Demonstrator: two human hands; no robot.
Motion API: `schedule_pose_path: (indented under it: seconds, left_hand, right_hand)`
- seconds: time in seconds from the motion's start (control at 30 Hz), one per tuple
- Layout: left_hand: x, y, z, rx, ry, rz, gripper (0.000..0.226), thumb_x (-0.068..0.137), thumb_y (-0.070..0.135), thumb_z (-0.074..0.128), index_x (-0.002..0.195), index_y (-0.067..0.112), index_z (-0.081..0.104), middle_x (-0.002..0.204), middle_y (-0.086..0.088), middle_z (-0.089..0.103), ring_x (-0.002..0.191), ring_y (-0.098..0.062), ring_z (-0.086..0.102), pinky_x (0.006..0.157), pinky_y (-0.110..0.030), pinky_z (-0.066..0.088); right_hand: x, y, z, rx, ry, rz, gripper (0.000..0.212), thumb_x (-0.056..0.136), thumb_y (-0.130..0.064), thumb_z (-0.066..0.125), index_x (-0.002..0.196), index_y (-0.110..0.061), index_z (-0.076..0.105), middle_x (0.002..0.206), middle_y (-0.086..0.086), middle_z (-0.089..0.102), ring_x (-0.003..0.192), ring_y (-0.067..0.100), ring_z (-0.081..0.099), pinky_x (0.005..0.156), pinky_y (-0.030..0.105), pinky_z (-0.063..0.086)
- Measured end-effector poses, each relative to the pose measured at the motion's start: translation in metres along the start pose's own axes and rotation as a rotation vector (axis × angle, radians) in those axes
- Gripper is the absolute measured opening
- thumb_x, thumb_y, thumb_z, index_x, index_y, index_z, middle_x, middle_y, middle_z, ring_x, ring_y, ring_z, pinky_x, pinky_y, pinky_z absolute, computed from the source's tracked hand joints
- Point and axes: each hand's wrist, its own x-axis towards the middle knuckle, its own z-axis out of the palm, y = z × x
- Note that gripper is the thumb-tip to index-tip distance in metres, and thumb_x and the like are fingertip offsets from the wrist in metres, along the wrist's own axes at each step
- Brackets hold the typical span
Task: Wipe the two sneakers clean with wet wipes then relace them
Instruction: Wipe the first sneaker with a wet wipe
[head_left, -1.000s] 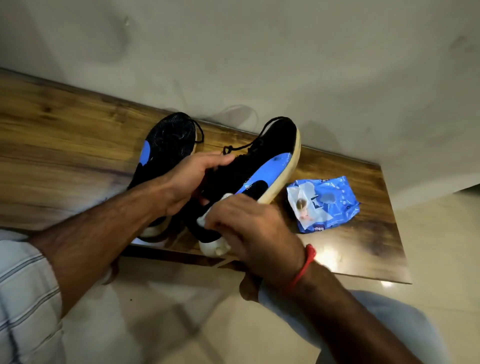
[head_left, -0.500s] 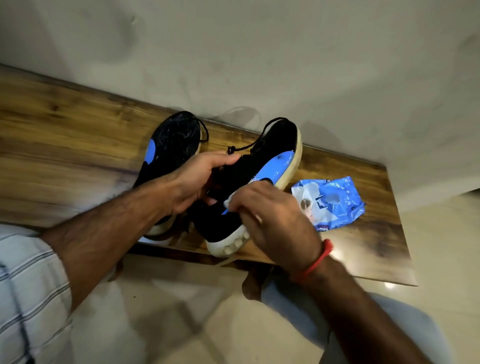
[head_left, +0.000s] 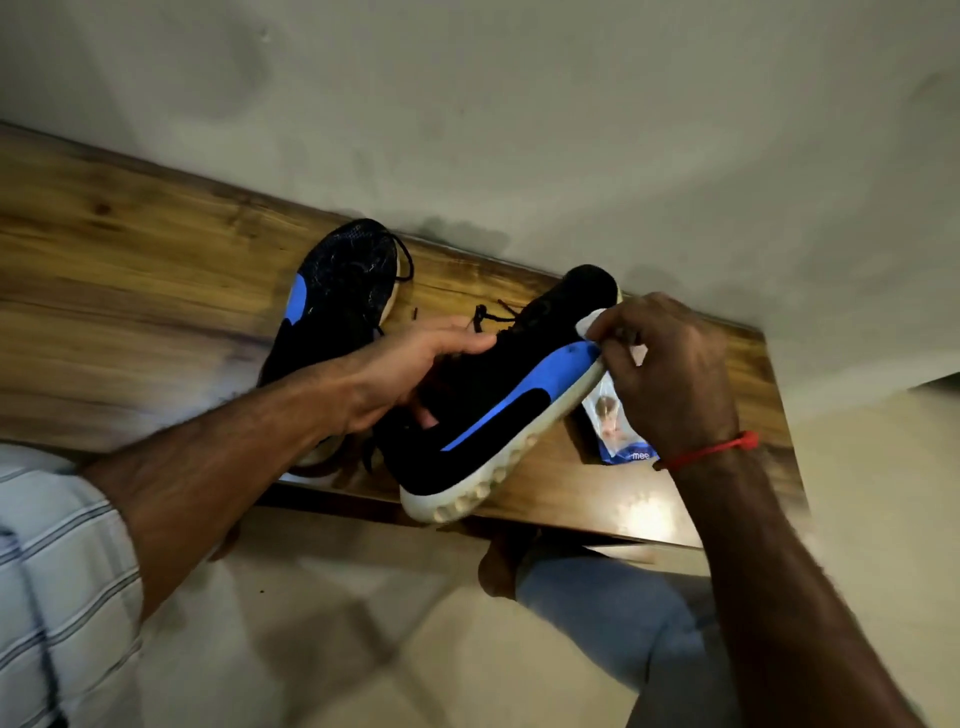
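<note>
The held sneaker occupies the centre of the frame, tilted on its side above the front edge of the wooden bench. Its long axis runs diagonally: heel at lower centre, toe toward the upper right, near the wall. The white sole faces lower right; the blue side stripe faces the camera.

The left hand grips this sneaker at the collar, thumb across the top and fingers curled into the opening. The right hand pinches a white wet wipe between thumb and fingertips, pressed against the toe end of the blue stripe.

The second sneaker lies on the bench at centre left, partly behind the left forearm. Its long axis is also diagonal, toe toward the upper right. A loose black lace trails on the bench between the two sneakers.

The blue wipes packet lies on the bench at right, partly hidden by the right hand.
</note>
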Motion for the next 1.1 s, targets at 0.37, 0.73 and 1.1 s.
schedule_pose_path:
  seconds: [0.37, 0.73, 1.1]
  left_hand:
    - [0.001, -0.007, 0.002, 1.144, -0.160, 0.426, 0.023, 0.099, 0.041, 0.060, 0.085, 0.030, 0.045, 0.080, 0.012, 0.054, 0.074, -0.006, 0.054, 0.064, -0.036, 0.048]
    - [0.014, -0.011, -0.024, 1.379, -0.110, 0.383, 0.027, 0.094, 0.026, 0.068, 0.120, 0.033, 0.062, 0.125, 0.008, 0.064, 0.121, -0.013, 0.055, 0.101, -0.044, 0.050]
    - [0.007, -0.028, 0.021, 1.594, 0.132, 0.223, 0.086, 0.080, 0.087, 0.042, 0.134, 0.021, 0.053, 0.135, 0.004, 0.056, 0.136, -0.017, 0.036, 0.111, -0.063, 0.022]
  right_hand:
    - [-0.006, 0.006, -0.001, 0.030, -0.153, 0.104, 0.014, 0.082, -0.010, 0.073, 0.083, -0.024, 0.074, 0.087, -0.012, 0.067, 0.096, 0.019, 0.058, 0.085, 0.040, 0.046]
    - [-0.021, -0.006, 0.017, 0.318, -0.572, 0.365, 0.019, 0.085, -0.002, 0.073, 0.083, -0.021, 0.072, 0.074, -0.016, 0.065, 0.061, -0.001, 0.060, 0.054, 0.006, 0.042]
    - [-0.024, -0.002, 0.014, 0.515, -0.581, 0.572, 0.011, 0.090, -0.002, 0.068, 0.099, -0.007, 0.074, 0.087, 0.008, 0.069, 0.068, 0.008, 0.063, 0.056, 0.015, 0.050]
